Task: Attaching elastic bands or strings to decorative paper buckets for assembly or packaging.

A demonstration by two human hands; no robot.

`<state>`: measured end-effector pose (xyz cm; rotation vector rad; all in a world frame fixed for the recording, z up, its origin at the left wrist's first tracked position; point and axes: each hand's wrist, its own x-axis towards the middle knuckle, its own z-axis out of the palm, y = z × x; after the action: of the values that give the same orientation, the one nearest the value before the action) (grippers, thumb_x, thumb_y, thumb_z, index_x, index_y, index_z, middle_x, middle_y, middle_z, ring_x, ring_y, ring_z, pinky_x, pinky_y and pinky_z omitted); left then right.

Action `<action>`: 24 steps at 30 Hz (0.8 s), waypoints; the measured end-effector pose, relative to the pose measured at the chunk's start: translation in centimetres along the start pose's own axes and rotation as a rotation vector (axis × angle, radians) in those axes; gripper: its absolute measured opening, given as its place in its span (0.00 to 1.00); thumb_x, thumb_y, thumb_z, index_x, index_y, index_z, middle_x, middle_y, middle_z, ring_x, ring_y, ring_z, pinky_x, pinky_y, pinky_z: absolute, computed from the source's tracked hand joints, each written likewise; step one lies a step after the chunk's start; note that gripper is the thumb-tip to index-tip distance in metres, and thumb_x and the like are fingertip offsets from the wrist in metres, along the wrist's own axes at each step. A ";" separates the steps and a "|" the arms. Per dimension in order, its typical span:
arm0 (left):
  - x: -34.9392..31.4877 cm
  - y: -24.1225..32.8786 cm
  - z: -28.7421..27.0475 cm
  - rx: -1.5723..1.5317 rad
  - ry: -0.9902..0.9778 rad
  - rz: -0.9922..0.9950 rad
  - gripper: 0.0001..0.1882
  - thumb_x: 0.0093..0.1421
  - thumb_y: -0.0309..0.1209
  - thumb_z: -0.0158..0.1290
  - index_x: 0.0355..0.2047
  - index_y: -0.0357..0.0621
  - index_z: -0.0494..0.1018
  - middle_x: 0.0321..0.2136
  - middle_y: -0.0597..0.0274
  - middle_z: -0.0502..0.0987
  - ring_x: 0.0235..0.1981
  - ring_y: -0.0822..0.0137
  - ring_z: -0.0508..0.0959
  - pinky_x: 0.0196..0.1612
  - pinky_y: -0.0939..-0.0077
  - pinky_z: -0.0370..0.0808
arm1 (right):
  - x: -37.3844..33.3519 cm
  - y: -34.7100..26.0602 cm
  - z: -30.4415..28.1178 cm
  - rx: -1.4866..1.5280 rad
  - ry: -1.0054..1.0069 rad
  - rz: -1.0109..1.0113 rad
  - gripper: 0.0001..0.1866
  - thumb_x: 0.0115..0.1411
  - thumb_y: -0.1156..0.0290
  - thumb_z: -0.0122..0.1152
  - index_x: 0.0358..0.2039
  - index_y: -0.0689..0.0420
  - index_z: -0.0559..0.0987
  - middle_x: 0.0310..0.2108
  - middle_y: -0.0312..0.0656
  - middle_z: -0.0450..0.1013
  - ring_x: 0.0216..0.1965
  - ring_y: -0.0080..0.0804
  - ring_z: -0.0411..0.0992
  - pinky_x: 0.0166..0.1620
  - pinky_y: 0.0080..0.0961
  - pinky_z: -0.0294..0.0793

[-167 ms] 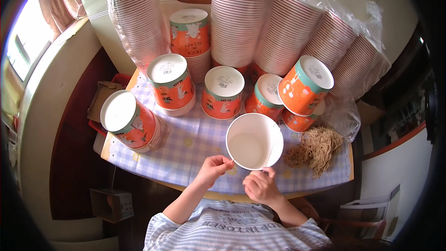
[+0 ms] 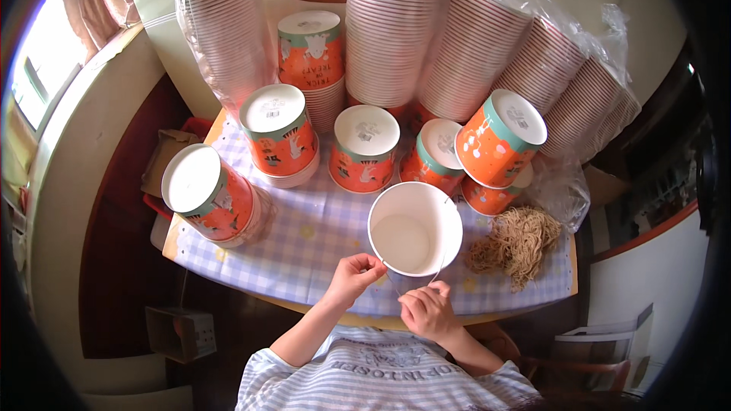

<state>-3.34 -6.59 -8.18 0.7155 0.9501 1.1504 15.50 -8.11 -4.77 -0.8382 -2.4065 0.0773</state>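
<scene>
In front of me a paper bucket stands with its white inside facing up. Thin string runs from inside the bucket over its near rim to my right hand, whose fingers are closed on it just below the rim. My left hand is pinched at the bucket's near left rim, where a short bit of string shows at the fingertips. Another stretch of string passes between the two hands. A tangled heap of tan string lies to the right of the bucket.
Orange and green paper buckets stand upside down around the checked tablecloth, some stacked. Tall bagged stacks of white-rimmed buckets line the back. Clear plastic wrap lies at the right. A cardboard box sits below the table's left side.
My right hand has drawn slightly back from the bucket's rim, and the string between it and the bucket now shows stretched. My left hand stays at the rim.
</scene>
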 end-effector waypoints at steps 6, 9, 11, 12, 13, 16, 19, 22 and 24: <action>0.1 1.0 0.6 0.026 0.106 0.012 0.05 0.51 0.26 0.57 0.24 0.38 0.72 0.22 0.69 0.73 0.23 0.83 0.68 0.25 0.89 0.63 | 0.4 -0.7 1.1 0.000 -0.031 0.153 0.08 0.47 0.75 0.58 0.30 0.53 0.73 0.20 0.31 0.64 0.24 0.26 0.65 0.35 0.26 0.58; 0.3 1.0 0.3 0.074 0.108 -0.001 0.05 0.50 0.26 0.57 0.23 0.38 0.72 0.21 0.70 0.73 0.22 0.83 0.68 0.25 0.89 0.63 | 0.7 -0.8 1.0 -0.041 -0.056 0.097 0.03 0.47 0.74 0.56 0.24 0.51 0.73 0.17 0.29 0.60 0.21 0.24 0.63 0.33 0.26 0.56; 0.4 0.9 0.2 0.054 0.080 0.012 0.05 0.50 0.25 0.57 0.22 0.38 0.72 0.20 0.69 0.73 0.21 0.82 0.68 0.24 0.88 0.63 | 0.8 -0.8 1.0 -0.062 -0.079 0.045 0.03 0.46 0.74 0.56 0.21 0.50 0.72 0.16 0.29 0.59 0.21 0.24 0.62 0.32 0.26 0.55; 0.4 1.0 0.0 0.051 0.082 0.016 0.05 0.50 0.25 0.57 0.22 0.38 0.72 0.20 0.69 0.73 0.21 0.82 0.68 0.24 0.88 0.63 | 0.7 -0.7 1.1 -0.080 -0.119 0.009 0.03 0.44 0.74 0.55 0.20 0.49 0.72 0.16 0.28 0.58 0.21 0.23 0.61 0.32 0.26 0.55; 0.5 1.3 -0.3 0.064 0.063 0.009 0.06 0.50 0.26 0.57 0.22 0.37 0.73 0.20 0.69 0.73 0.22 0.82 0.68 0.25 0.87 0.65 | 0.7 -0.6 1.1 -0.099 -0.160 -0.027 0.04 0.42 0.74 0.54 0.19 0.48 0.71 0.16 0.28 0.58 0.22 0.23 0.61 0.32 0.26 0.55; 1.0 2.6 -0.3 0.109 0.030 -0.017 0.06 0.51 0.27 0.57 0.22 0.36 0.73 0.21 0.68 0.74 0.23 0.81 0.69 0.26 0.86 0.66 | 1.0 -0.5 1.0 -0.086 -0.168 -0.037 0.05 0.42 0.75 0.53 0.20 0.48 0.73 0.15 0.28 0.58 0.22 0.24 0.61 0.33 0.28 0.55; 1.5 3.0 -0.7 0.152 -0.020 -0.019 0.07 0.51 0.27 0.57 0.21 0.37 0.73 0.20 0.69 0.73 0.22 0.81 0.69 0.25 0.87 0.65 | 1.5 -0.4 0.9 -0.099 -0.194 -0.094 0.05 0.42 0.74 0.53 0.19 0.48 0.72 0.15 0.28 0.58 0.22 0.23 0.61 0.33 0.28 0.55; 2.3 2.7 -1.5 0.178 -0.072 -0.037 0.06 0.50 0.27 0.57 0.21 0.38 0.72 0.20 0.70 0.73 0.22 0.82 0.69 0.26 0.88 0.65 | 1.6 -0.3 1.0 -0.111 -0.233 -0.121 0.04 0.42 0.74 0.54 0.20 0.47 0.72 0.15 0.28 0.58 0.22 0.23 0.61 0.32 0.28 0.55; 2.6 2.5 -2.0 0.196 -0.083 -0.070 0.06 0.50 0.26 0.57 0.21 0.39 0.72 0.20 0.71 0.72 0.23 0.83 0.69 0.27 0.89 0.66 | 1.4 -0.4 1.4 -0.120 -0.214 -0.101 0.03 0.43 0.72 0.55 0.20 0.47 0.72 0.15 0.28 0.58 0.22 0.24 0.61 0.32 0.29 0.54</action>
<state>-5.90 -3.37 -7.52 0.8745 1.0189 0.9670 13.68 -7.45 -5.09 -0.7948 -2.6732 -0.0188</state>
